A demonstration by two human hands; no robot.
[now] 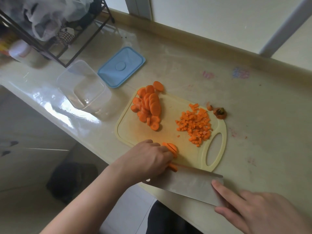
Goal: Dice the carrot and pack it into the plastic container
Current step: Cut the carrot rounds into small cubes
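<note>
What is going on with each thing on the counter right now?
Plastic container: open, nothing inside.
Blue lid: off, lying flat beside the container.
Carrot slices: round, heaped, not diced.
Diced carrot: small cubes piled on the cutting board.
Carrot end: cut off, beside the board.
Left hand: holding slices steady.
Right hand: gripping the cleaver.

The carrot is in three lots on a pale yellow cutting board (133, 130). Round orange slices (148, 105) are heaped at the far left corner. Small orange dice (195, 125) are spread near the handle slot. A few stacked slices (171, 148) stand on edge at the near edge. The plastic container (84, 85) is clear, rectangular, upright, lidless and empty, left of the board. Its blue lid (121, 66) lies flat just behind.
</note>
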